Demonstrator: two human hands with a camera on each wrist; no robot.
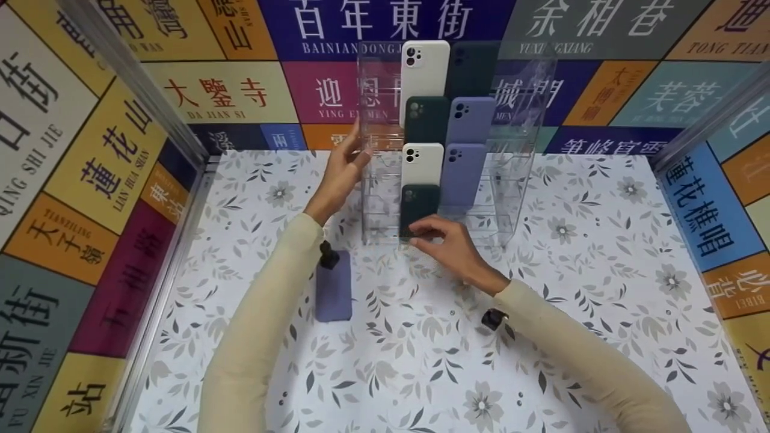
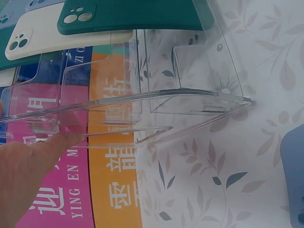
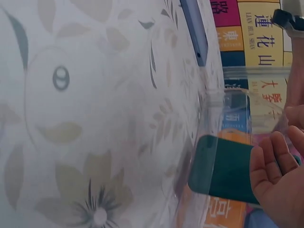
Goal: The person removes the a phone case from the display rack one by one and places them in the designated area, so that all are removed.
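case placing, apparently: left hand (image 1: 341,175) grips clear rack (image 1: 500,207), right hand (image 1: 455,245) at front green case (image 1: 420,205), hold unclear; next likely needs seating checked.

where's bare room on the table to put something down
The table is bare right of the rack to the right wall, between the loose case and right sleeve, and between the left sleeve and left wall. Crowded: the rack's stacked cases, left hand alongside, right hand in front.
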